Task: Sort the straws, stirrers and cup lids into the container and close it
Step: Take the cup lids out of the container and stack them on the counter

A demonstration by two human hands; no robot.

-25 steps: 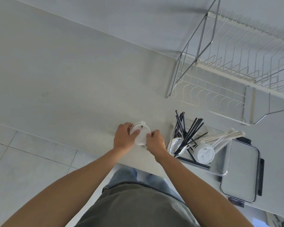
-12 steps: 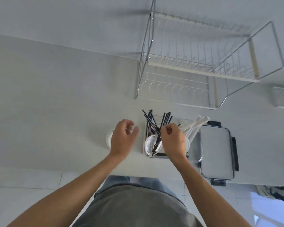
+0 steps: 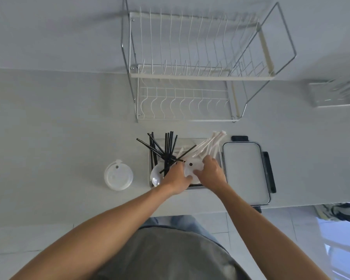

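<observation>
Hands, left (image 3: pixel 177 174) & right (image 3: pixel 209 171), hold cup lid (image 3: pixel 191 168) over container (image 3: pixel 190 140); 2nd lid (image 3: pixel 118 176) left on counter.

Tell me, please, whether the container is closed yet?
Not yet: the container is open, black straws jutting out, and its lid lies on the counter beside it.

Both hands (image 3: pixel 194 173) seemingly on lid (image 3: pixel 191 168)

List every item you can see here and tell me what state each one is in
Container: open, holding straws and stirrers.
Container lid: off, flat beside the container.
Cup lid: loose on the counter.
Second cup lid: held by both hands over the container.
Dish rack: empty.
</observation>
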